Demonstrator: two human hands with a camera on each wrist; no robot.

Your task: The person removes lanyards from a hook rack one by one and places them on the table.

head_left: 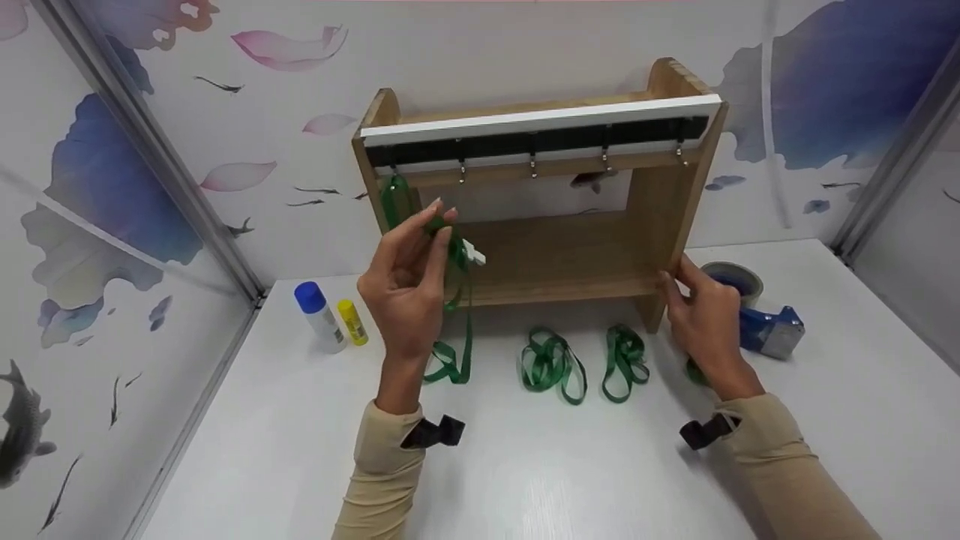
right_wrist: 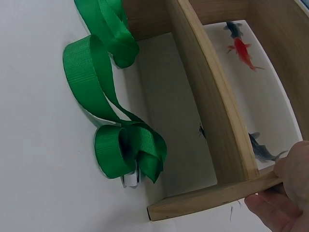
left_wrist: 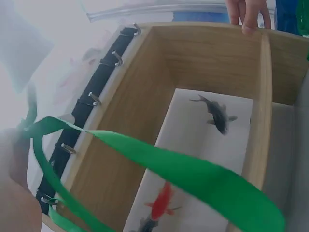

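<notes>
My left hand is raised before the left part of a small wooden shelf. Thumb and fingers pinch a green ribbon lanyard with a white clip, its loop trailing down toward the table. Close behind that hand, another green lanyard hangs from the leftmost hook of the black strip along the shelf's top. At the other end, my right hand holds the lower edge of the right side panel. In the left wrist view, green ribbon crosses in front of the shelf.
Two bundled green lanyards lie on the white table before the shelf. A glue bottle and a yellow glue stick stand left. A tape roll and blue tape dispenser sit right. Patterned walls enclose the table.
</notes>
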